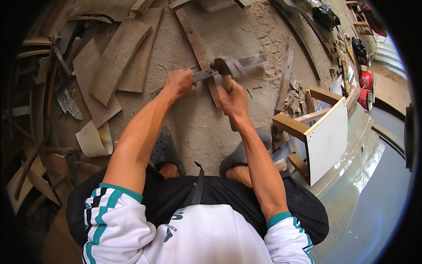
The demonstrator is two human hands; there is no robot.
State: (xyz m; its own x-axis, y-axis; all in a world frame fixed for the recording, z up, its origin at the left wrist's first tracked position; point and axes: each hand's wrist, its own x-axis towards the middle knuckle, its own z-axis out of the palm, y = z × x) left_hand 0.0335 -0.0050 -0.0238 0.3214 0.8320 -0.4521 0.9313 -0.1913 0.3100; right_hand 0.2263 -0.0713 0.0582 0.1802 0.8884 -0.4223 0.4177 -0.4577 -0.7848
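My right hand [234,103] is wrapped round the wooden handle of a hammer [226,67], whose dark metal head is slightly blurred. Under the head, a narrow wooden strip [254,60] lies across a longer brown strip [192,36], and the two cross on the ground. My left hand [179,82] is closed on the narrow strip, just left of the crossing. Whether its fingers also pinch a nail cannot be made out. Small dark nails [249,93] lie on the ground to the right of the hammer handle.
Wooden boards [121,61] and offcuts are piled on the left. At the right stand a small wooden frame with a white panel [327,140], glass sheets [351,193] and red cans [366,80]. My feet in dark clogs [166,149] flank the bare ground before me.
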